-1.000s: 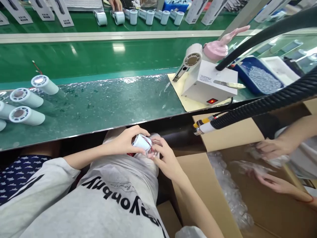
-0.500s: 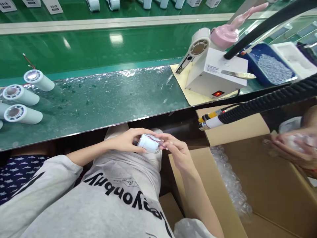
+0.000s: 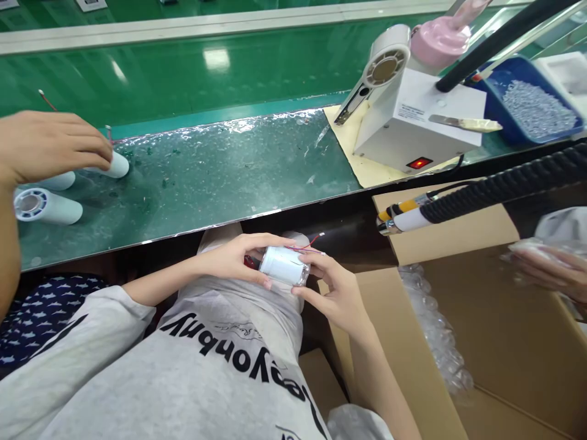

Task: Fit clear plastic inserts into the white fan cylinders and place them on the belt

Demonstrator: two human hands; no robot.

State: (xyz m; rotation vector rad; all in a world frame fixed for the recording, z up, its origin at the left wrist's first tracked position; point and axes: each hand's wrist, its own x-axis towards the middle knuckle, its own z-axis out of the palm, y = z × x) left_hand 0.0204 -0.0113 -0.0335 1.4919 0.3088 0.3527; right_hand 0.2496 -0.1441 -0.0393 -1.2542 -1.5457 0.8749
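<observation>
A light blue cylinder point(image 3: 283, 264) with thin red and dark wires lies between my two hands above my lap. My left hand point(image 3: 236, 260) is wrapped round its left end, thumb below and fingers above. At the right end, my right hand point(image 3: 332, 287) grips the clear rim with fingertips and thumb. The wires point(image 3: 312, 244) rise from the top of the cylinder, a small white connector at their tip.
Another person's hand point(image 3: 59, 143) reaches over light blue cylinders point(image 3: 59, 208) at the left of the green bench point(image 3: 206, 177). A white box device point(image 3: 422, 122) stands right. An open carton point(image 3: 495, 330), a hanging hose point(image 3: 495, 189) and another person's hand point(image 3: 550, 269) are at right.
The wires have come free of my right fingers, which now hold the cylinder's right end. A person's hand has come in at left over the bench cylinders. The view has shifted slightly.
</observation>
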